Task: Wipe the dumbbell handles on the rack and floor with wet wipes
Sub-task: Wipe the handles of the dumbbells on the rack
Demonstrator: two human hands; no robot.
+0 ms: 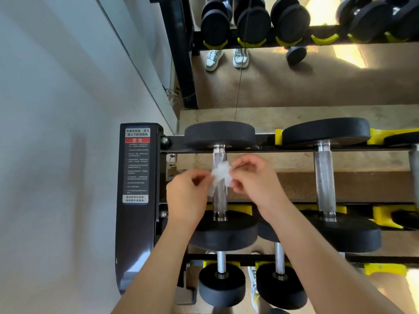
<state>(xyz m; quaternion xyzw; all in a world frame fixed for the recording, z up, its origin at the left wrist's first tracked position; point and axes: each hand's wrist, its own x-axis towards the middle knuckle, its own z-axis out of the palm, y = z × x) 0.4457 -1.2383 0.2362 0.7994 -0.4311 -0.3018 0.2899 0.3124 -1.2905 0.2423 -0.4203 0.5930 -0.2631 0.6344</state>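
Observation:
A black dumbbell with a knurled steel handle (219,201) lies at the left end of the rack's top tier. A crumpled white wet wipe (220,174) hangs just above the middle of that handle. My left hand (189,192) pinches the wipe's left side and my right hand (255,176) pinches its right side. Whether the wipe touches the handle I cannot tell. A second dumbbell (324,175) lies to the right on the same tier. Two smaller dumbbells (221,266) (280,264) sit on the tier below.
The black rack upright with a warning label (137,168) stands at the left, beside a white wall (56,155). A mirror (294,75) behind the rack reflects dumbbells, shoes and the floor. Yellow cradles (383,215) line the rack rails.

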